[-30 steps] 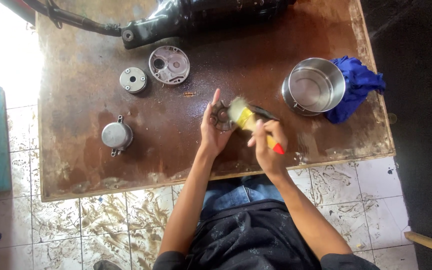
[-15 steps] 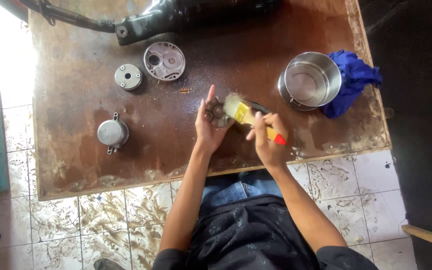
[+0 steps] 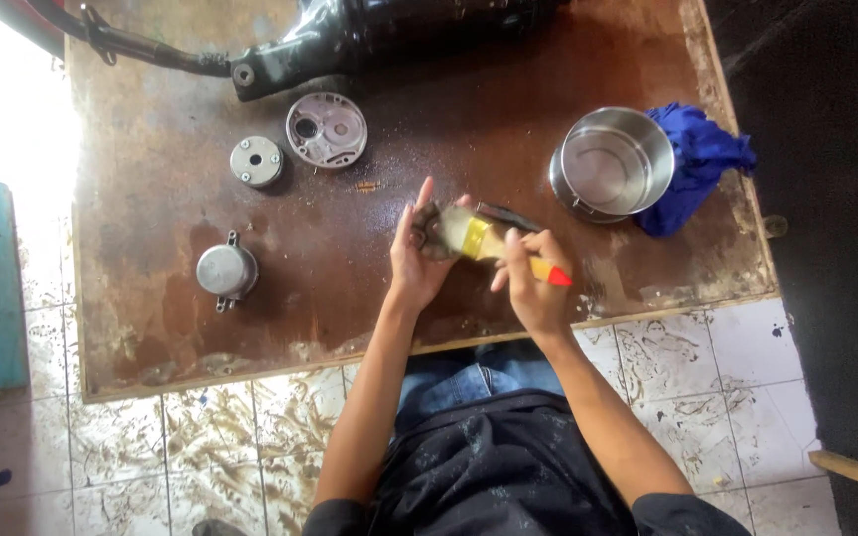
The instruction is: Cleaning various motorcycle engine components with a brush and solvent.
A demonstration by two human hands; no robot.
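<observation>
Greasy and dark, the small metal part (image 3: pixel 429 230) sits cupped in the left hand (image 3: pixel 417 256) above the bench (image 3: pixel 151 328); likely slippery, best held by its edges. Right hand (image 3: pixel 533 283) fingers close around a yellow-banded paintbrush (image 3: pixel 489 243), bristles on it.

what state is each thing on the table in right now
left hand: holds a small dark part
right hand: grips a paintbrush
paintbrush: bristles on the part
steel pot: upright, open
blue cloth: crumpled beside the pot
round cover: lying flat
</observation>
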